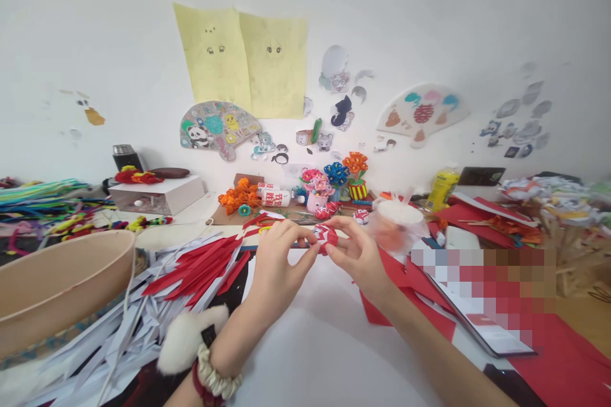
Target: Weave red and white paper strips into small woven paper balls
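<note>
Between my fingertips is a small folded red and white paper ball (326,236), held above a white sheet (324,337). My left hand (284,257) pinches it from the left side, with thumb and forefinger meeting at its edge. On the other side my right hand (358,253) grips it with thumb and fingers. Similar red and white paper balls (361,216) lie just behind my hands. Left of my left hand, red paper strips (200,270) lie on a heap of white paper strips (119,324).
A beige bowl (67,280) stands at the left. Red paper sheets (405,286) and a tablet (482,318) lie at the right, near a lidded plastic cup (400,219). Small pots of handmade flowers (358,181) and a yellow bottle (443,187) stand along the wall.
</note>
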Demonstrator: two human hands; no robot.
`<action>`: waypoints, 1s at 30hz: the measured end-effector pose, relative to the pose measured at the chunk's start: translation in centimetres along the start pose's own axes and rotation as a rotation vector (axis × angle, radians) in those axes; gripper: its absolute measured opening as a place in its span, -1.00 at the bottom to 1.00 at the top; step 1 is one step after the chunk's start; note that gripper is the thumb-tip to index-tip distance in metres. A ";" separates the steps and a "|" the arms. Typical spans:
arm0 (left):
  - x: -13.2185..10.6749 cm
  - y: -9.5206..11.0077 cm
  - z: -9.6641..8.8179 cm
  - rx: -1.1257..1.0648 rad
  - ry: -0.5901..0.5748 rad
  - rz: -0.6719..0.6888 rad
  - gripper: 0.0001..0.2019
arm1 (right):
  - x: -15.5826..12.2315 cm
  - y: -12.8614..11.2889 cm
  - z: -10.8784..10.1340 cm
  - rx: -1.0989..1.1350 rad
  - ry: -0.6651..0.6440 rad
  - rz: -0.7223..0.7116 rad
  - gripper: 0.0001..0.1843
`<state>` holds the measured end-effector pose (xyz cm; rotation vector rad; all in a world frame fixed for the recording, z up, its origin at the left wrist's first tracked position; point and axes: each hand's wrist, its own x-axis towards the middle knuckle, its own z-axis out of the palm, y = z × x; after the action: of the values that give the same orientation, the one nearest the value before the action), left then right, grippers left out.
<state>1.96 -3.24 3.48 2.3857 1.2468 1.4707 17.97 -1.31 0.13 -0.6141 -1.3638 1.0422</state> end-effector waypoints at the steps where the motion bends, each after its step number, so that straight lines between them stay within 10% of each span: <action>1: 0.0 0.0 0.0 -0.003 0.003 0.001 -0.95 | 0.0 0.0 0.0 -0.001 -0.006 -0.006 -0.68; 17: -0.8 0.3 0.8 0.517 0.247 0.315 -0.89 | -0.1 0.1 0.1 -0.030 -0.001 0.015 -0.65; 30: -0.8 0.1 0.8 0.415 0.186 0.209 -0.91 | 0.0 0.1 0.0 -0.027 0.018 0.028 -0.66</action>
<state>2.48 -3.54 2.48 2.7673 1.5140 1.6639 17.89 -1.30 -0.01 -0.6634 -1.3587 1.0396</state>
